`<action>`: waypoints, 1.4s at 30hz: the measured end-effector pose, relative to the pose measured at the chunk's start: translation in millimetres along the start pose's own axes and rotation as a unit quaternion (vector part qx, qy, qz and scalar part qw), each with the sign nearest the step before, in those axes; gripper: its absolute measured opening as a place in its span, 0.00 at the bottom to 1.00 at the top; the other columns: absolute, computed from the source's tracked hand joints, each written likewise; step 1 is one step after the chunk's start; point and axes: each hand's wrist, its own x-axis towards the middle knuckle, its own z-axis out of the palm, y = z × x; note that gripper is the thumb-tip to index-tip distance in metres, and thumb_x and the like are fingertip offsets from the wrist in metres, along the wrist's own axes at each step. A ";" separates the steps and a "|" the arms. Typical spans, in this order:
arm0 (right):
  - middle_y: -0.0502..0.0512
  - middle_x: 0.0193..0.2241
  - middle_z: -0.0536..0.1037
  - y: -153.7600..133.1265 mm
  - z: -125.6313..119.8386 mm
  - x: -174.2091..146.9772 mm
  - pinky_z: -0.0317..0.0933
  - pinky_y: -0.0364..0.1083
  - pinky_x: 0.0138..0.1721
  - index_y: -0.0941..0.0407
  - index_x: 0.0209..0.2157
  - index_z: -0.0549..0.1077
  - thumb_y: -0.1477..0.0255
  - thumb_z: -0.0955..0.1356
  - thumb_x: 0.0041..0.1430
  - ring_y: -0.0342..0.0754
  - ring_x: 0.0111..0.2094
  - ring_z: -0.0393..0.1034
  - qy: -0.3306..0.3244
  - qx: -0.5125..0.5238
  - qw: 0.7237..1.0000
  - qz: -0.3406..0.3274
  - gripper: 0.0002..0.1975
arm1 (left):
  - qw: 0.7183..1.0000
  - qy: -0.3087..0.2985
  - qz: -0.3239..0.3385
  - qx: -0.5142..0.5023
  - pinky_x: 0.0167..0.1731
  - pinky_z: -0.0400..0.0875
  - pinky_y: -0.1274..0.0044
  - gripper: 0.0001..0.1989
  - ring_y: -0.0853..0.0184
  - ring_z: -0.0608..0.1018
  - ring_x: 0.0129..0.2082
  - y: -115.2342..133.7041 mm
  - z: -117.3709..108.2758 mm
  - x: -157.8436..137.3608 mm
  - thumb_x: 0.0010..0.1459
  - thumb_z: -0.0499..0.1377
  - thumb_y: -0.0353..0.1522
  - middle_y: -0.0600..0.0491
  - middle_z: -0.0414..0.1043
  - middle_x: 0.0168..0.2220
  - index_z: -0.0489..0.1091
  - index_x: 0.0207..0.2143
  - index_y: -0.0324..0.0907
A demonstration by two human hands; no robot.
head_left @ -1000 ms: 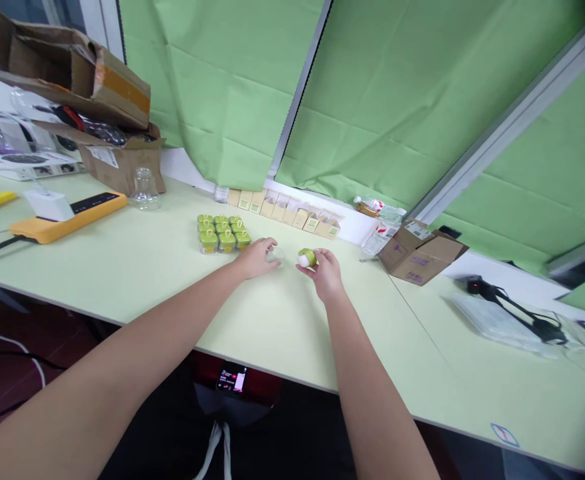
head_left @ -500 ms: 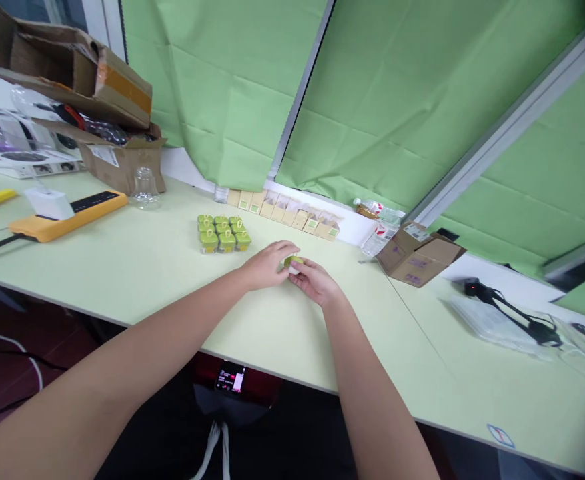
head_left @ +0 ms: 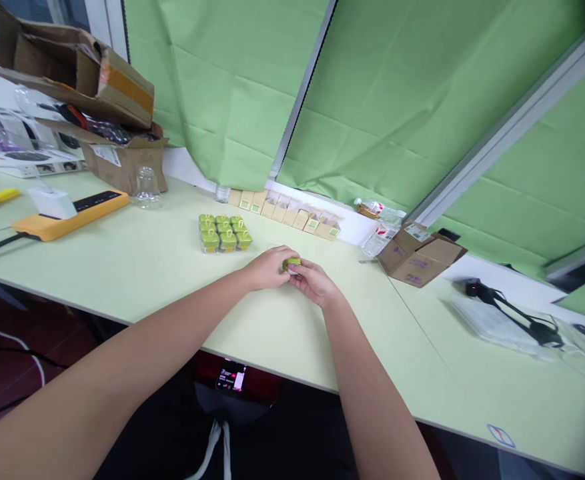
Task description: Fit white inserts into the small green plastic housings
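Note:
Both hands meet over the middle of the table around a small container with a green lid (head_left: 291, 263). My left hand (head_left: 271, 268) has its fingers closed on the left and top of it. From the other side, my right hand (head_left: 314, 280) pinches it between thumb and fingers, and a whitish part shows below the lid. Much of the container is hidden by my fingers. To the left, a block of several similar small clear containers with green lids (head_left: 226, 233) stands in rows on the table (head_left: 172, 280).
Small cardboard boxes (head_left: 285, 212) line the wall behind my hands. At left are a yellow power strip (head_left: 72, 215), a clear plastic bottle (head_left: 147, 189) and stacked cartons (head_left: 122, 157). Plastic bottles (head_left: 379, 227) and a carton (head_left: 417, 257) stand at right. A phone (head_left: 231, 376) lies below the table edge.
My left hand's fingers have lowered and closed in against the green-lidded container, which has turned slightly. My right hand has stayed almost in place.

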 end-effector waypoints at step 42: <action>0.42 0.14 0.61 -7.8 5.2 -7.4 0.39 0.38 0.14 0.52 0.39 0.66 0.57 0.68 0.52 0.38 0.14 0.47 -0.003 -0.194 0.980 0.039 0.17 | 0.989 0.016 -0.077 -0.123 0.41 0.74 0.74 0.23 0.63 0.78 0.42 -10.3 10.0 3.0 0.46 0.59 0.25 0.46 0.74 0.49 0.73 0.48 0.41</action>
